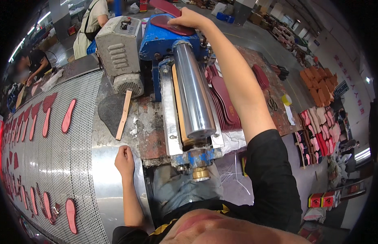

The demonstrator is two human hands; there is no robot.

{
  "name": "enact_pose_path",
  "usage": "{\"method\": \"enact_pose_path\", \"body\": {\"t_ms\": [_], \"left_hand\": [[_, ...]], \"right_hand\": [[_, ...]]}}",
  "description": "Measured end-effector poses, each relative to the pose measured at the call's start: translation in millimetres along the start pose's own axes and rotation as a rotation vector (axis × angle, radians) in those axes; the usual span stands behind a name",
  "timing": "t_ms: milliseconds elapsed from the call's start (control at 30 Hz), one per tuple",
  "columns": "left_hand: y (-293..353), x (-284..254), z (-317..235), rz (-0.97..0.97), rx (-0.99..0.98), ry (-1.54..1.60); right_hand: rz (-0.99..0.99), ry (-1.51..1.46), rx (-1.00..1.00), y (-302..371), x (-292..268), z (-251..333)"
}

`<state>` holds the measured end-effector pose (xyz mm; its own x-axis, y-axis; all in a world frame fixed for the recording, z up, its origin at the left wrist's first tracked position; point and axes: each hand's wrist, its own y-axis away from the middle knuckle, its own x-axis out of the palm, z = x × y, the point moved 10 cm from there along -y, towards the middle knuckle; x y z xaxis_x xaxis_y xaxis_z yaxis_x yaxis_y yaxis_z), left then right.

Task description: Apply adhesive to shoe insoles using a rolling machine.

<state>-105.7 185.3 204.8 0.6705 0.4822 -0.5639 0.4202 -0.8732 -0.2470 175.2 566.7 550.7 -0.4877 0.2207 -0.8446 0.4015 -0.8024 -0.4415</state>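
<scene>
My right arm reaches far forward across the machine. At the end of it my right hand is closed on the end of a dark red shoe insole. Just under those fingers, a second dark red insole lies on the blue housing of the roller machine. A shiny steel roller runs from that housing toward me. My left hand is curled into a fist over a bare metal plate, with nothing visible in it. Stacked dark red insoles stand right of the roller, partly behind my right arm.
A mesh conveyor belt at the left carries pink insoles in rows. A grey motor, a dark mesh pad and a wooden strip sit beside the roller. Yellow tape lies right. Two people work at the far left.
</scene>
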Motion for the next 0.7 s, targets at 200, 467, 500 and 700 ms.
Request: {"method": "enact_pose_path", "body": {"t_ms": [200, 467, 500, 700], "left_hand": [[5, -2, 14, 0.027, -0.024, 0.013], [-16, 2, 3, 0.206, -0.241, 0.835], [-25, -9, -20, 0.237, -0.129, 0.806], [-96, -37, -235, 0.509, 0.555, 0.482]], "right_hand": [[-0.528, -0.318, -0.330, 68, -68, 71], [-0.157, 0.091, -0.120, 308, -114, -20], [-0.087, 0.061, -0.102, 319, -114, -6], [0.087, 0.317, -0.338, 285, -64, 62]]}}
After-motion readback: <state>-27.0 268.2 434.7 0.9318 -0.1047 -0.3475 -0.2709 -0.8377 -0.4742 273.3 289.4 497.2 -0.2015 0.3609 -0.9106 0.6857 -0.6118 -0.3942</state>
